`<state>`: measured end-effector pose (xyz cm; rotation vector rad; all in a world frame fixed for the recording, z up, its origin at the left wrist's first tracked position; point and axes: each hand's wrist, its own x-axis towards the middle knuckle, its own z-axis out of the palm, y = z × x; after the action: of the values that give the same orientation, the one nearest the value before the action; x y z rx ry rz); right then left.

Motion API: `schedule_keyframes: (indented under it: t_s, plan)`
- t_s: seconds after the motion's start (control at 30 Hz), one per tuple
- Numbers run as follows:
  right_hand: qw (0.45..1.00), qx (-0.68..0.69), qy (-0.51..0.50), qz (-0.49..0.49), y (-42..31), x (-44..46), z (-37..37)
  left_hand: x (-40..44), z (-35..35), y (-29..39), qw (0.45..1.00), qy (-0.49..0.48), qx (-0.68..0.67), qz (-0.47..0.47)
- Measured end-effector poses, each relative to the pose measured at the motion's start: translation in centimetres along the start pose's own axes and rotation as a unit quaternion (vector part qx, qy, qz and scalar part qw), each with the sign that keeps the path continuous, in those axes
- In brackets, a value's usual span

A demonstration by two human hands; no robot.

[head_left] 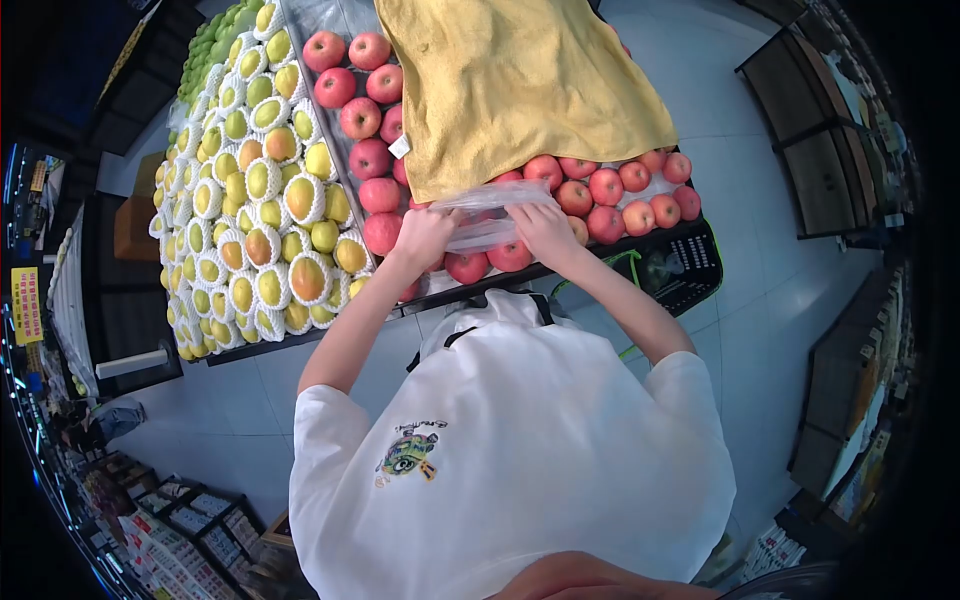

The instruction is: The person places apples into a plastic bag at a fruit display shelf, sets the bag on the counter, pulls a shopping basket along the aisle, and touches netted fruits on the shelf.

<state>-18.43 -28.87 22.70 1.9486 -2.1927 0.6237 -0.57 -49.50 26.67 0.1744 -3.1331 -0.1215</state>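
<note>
A clear plastic bag is stretched between my two hands above the front row of red apples. My left hand is closed on the bag's left side, and my right hand grips its right side. A gap shows between the bag's layers, but I cannot tell whether its mouth is open. Just beyond my hands lies a yellow towel that covers many of the apples. Some fingertips are hidden by the plastic.
Yellow-green fruits in white foam nets fill the left side of the stand, with green fruit behind. A black basket with a green handle is at the stand's right front corner. Shelves line the right side.
</note>
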Motion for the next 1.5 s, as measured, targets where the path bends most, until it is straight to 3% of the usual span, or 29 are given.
schedule_keyframes:
  t_s: [0.07,0.13,0.27,0.4,0.5,0.57,0.67,0.73,0.97,1.17,1.37,1.43,1.47,1.5]
  plan:
    - [0.999,-0.014,-0.007,0.031,0.4,0.1,0.3,0.8,-1.2,0.7,1.000,-0.013,-0.014,0.001]
    - [0.992,-0.073,-0.085,0.057,0.3,0.9,-0.8,1.4,-2.2,1.8,0.998,-0.021,0.024,-0.055]
    - [0.985,-0.147,-0.006,0.094,-0.3,1.5,0.3,2.5,-0.6,1.7,0.993,-0.076,-0.010,-0.094]
    - [0.982,-0.160,-0.060,0.082,0.0,1.9,0.4,2.3,2.1,1.3,0.994,-0.069,0.025,-0.087]
    - [0.993,-0.097,-0.001,0.060,0.1,2.6,-0.3,1.7,2.0,1.3,0.998,-0.034,0.051,-0.033]
    - [0.987,-0.127,-0.078,0.058,0.2,2.7,-0.6,1.1,0.7,1.3,0.992,0.033,0.071,0.099]
    - [0.981,-0.135,-0.117,0.073,0.7,3.5,-1.5,0.2,1.5,0.9,0.995,-0.030,0.056,0.072]
    - [0.986,-0.130,-0.085,0.064,0.8,4.0,-2.3,-0.2,0.3,1.1,0.995,-0.041,0.065,0.067]
    - [0.984,-0.176,-0.014,-0.001,2.2,6.0,-2.9,-1.2,-3.4,4.2,0.987,0.077,0.048,0.134]
    - [0.993,-0.116,-0.009,0.012,5.3,5.5,1.2,-1.4,0.6,2.5,0.988,0.136,0.052,0.046]
    - [0.997,-0.052,0.055,-0.010,0.1,7.3,-2.6,-1.5,0.6,2.8,0.992,0.115,0.039,0.025]
    - [0.996,0.080,0.013,-0.032,-1.8,7.3,-3.2,-1.4,-0.1,3.8,0.998,0.047,0.020,0.032]
    - [0.996,0.080,0.010,-0.027,-1.8,7.3,-2.9,-1.3,0.4,3.7,0.998,0.044,0.015,0.035]
    - [0.993,0.096,-0.070,-0.007,-1.3,7.5,-2.4,-0.9,1.0,3.3,0.999,0.022,0.001,0.028]
